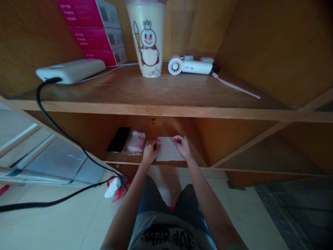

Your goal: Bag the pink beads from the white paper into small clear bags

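Observation:
A white sheet that looks like a tissue (168,150) lies flat on the lower shelf board. At its left edge is my left hand (151,151), fingers curled and thumb tips at the upper left of the sheet. My right hand (183,147) covers part of the right side, its bent fingers pinched near the upper right edge. The exact grip of the fingertips is small and partly hidden. Left of my left hand lies a clear plastic packet with pink marks (136,142), and beside it a black phone (119,139).
On the upper shelf (166,92) stand a milk tea cup (149,38), a small white handheld fan (191,66), stacked pink boxes (90,38) and a white device (73,69). A black cable (78,144) hangs down at the left. A red-and-white bag (117,189) lies on the floor.

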A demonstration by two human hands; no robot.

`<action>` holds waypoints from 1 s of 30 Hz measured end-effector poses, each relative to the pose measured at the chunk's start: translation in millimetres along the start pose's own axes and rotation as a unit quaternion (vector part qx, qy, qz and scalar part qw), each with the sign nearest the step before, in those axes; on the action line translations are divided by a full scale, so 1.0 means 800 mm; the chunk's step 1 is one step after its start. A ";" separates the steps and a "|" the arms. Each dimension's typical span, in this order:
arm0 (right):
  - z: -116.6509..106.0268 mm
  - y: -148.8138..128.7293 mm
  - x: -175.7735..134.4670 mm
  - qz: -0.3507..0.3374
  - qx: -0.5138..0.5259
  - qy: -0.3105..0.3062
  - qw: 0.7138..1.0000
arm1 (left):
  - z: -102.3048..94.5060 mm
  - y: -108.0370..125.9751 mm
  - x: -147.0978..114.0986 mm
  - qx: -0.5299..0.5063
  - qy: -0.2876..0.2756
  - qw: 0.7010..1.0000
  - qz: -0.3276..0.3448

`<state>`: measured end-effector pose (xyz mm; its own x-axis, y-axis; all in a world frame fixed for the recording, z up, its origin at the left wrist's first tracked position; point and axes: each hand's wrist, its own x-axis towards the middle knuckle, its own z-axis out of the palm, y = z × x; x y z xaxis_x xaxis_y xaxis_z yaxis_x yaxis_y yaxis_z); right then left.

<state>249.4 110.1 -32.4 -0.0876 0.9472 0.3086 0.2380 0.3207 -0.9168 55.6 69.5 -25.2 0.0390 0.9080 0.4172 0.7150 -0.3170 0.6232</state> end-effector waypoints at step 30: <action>-0.003 0.000 -0.001 0.021 -0.043 0.079 0.996 | 0.000 -0.003 0.000 -0.004 -0.002 1.000 -0.008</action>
<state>251.6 109.6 -31.9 0.0766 0.9465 0.3134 0.3203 0.2744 -0.9067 54.4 70.4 -26.7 0.0300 0.9140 0.4047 0.7093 -0.3047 0.6356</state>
